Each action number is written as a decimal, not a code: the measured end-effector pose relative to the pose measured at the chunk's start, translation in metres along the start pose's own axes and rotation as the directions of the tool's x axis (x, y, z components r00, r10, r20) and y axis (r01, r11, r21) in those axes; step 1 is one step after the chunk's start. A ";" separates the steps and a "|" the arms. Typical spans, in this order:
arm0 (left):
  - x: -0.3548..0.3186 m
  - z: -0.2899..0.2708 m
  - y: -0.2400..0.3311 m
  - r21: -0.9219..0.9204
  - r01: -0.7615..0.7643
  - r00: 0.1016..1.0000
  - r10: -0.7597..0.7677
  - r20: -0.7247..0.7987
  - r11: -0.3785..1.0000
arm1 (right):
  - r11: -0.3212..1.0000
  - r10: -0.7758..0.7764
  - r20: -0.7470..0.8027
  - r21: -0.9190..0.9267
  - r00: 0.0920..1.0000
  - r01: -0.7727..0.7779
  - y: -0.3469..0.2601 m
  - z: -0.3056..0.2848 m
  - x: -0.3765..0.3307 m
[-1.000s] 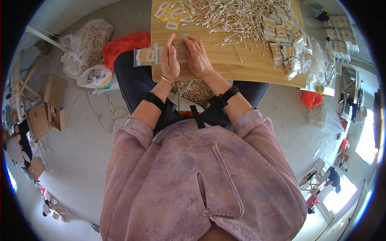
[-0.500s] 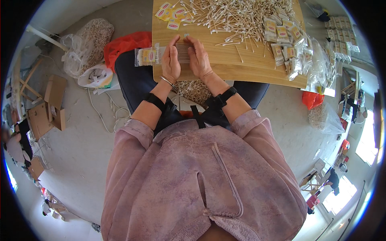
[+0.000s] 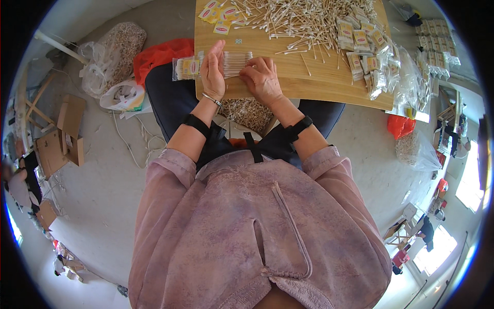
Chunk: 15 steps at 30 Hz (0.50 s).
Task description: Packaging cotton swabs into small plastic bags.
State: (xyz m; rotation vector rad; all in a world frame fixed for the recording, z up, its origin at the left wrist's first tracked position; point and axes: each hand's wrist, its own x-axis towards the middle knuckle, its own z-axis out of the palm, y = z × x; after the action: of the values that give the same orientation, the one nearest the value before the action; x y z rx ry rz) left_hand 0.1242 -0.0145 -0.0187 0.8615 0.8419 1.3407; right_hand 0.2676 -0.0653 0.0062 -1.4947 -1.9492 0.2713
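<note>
Cotton swabs (image 3: 236,61) lie side by side in a neat row near the table's front edge. My left hand (image 3: 213,71) stands on its edge at the row's left end, fingers straight and together, nothing gripped. At the lower right of the row, my right hand (image 3: 261,77) has its fingers bent and its thumb and fingertips closed on the swabs; how many they pinch is hidden. Left of my left hand, a clear packet of swabs with a yellow label (image 3: 188,68) reaches over the table's left edge.
A loose swab heap (image 3: 309,23) covers the far side of the wooden table (image 3: 309,90). Yellow cards (image 3: 222,27) lie far left; filled packets (image 3: 362,41) and clear bags (image 3: 409,77) pile up right. A red bag (image 3: 164,56) hangs beside the left edge. Swabs fill a container (image 3: 246,114) below.
My right hand has turned and curled its fingers onto the row's lower right, moving slightly right. My left hand has shifted slightly left. More of the swab row now shows between them.
</note>
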 end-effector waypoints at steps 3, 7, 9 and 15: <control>0.000 -0.001 0.000 0.012 0.008 1.000 -0.008 0.000 1.000 | 1.000 0.005 0.004 -0.012 1.000 -0.005 0.002 0.001 -0.002; 0.000 0.000 0.000 0.006 0.005 1.000 -0.005 0.005 1.000 | 1.000 0.025 -0.039 0.008 0.999 -0.025 0.003 0.000 -0.002; 0.001 0.001 0.000 -0.005 0.004 1.000 -0.004 0.003 1.000 | 0.996 0.083 -0.051 -0.009 0.995 -0.083 0.008 -0.003 -0.004; 0.001 -0.002 -0.002 0.001 -0.013 1.000 0.013 0.018 1.000 | 0.940 0.245 -0.212 -0.188 0.946 -0.286 0.019 -0.016 -0.005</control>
State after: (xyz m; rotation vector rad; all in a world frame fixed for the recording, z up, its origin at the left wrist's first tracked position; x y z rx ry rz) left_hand 0.1232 -0.0133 -0.0216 0.8800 0.8248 1.3417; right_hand 0.2929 -0.0675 0.0063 -1.8602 -1.6691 0.0320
